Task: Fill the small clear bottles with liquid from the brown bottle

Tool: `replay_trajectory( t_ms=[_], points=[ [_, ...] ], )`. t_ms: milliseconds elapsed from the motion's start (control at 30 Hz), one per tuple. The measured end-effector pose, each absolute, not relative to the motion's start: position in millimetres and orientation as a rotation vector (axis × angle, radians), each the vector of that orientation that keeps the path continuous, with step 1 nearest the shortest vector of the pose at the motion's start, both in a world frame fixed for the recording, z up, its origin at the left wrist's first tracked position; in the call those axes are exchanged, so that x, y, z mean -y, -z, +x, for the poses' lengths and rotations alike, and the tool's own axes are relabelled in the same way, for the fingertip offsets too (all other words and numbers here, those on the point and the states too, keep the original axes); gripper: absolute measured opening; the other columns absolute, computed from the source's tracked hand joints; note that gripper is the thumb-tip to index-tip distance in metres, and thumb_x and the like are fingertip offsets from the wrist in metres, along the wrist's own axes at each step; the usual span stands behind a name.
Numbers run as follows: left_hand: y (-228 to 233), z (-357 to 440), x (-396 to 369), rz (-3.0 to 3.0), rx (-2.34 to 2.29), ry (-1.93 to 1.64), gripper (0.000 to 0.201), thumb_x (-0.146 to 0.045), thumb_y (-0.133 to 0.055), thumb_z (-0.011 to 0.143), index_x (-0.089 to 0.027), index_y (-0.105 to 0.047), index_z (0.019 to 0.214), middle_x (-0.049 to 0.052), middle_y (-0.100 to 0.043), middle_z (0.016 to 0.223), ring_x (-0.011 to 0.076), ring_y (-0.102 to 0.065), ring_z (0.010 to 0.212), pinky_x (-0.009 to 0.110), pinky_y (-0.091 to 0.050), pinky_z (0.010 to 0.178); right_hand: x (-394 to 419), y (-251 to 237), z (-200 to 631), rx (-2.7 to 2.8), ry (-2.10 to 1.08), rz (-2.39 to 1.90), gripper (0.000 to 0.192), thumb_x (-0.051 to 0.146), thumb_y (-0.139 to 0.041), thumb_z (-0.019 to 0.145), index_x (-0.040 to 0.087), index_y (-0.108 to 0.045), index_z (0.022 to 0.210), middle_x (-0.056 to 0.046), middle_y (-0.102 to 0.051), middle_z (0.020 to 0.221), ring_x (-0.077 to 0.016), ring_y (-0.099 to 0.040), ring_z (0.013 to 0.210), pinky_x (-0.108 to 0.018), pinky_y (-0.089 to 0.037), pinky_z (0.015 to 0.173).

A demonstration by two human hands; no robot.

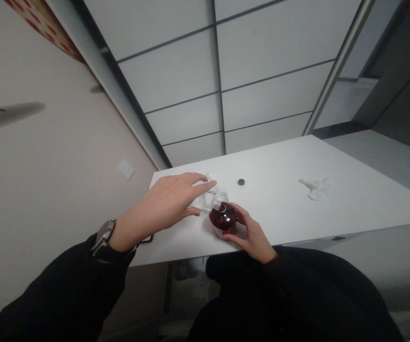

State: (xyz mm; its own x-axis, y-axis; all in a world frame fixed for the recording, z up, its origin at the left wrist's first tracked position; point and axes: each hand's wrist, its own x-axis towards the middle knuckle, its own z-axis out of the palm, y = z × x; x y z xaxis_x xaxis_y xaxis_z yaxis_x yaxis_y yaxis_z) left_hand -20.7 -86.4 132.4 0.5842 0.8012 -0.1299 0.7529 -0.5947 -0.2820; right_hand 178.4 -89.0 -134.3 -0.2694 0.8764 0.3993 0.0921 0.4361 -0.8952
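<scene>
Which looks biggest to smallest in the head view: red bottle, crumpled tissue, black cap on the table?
1. red bottle, held by the right hand, though it sits nearer the camera, which may inflate it.
2. crumpled tissue, a bit smaller in the picture, farther back.
3. black cap, clearly the smallest.

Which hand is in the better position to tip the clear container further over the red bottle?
Left. The left hand already holds the clear container tilted at the red bottle mouth, while the right hand steadies that bottle.

A white counter (350,190) is set against a beige wall (66,180) bearing a socket (125,169); grey-framed panels (255,76) are seen behind.
</scene>
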Motion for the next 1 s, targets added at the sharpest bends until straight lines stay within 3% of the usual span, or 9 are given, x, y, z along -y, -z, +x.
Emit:
replay_trajectory(
  t_ms=[1000],
  points=[
    [-135.8, -18.4, 87.4, -2.626, 1.259, -0.365, 0.069, -0.03, -0.081, 0.089, -0.028, -0.051, 0.15, 0.011, -0.06, 0.151, 0.0315, -0.062, 0.134, 0.04, -0.058, 0.096, 89.8, 132.0, 178.5, 1.686, -0.96, -0.844, 0.086, 0.041, -0.085, 0.082, 0.033, -0.04, 0.155, -0.011, -0.055, 0.157, -0.0316, -0.056, 0.143, -0.053, -0.047, 0.119]
  ],
)
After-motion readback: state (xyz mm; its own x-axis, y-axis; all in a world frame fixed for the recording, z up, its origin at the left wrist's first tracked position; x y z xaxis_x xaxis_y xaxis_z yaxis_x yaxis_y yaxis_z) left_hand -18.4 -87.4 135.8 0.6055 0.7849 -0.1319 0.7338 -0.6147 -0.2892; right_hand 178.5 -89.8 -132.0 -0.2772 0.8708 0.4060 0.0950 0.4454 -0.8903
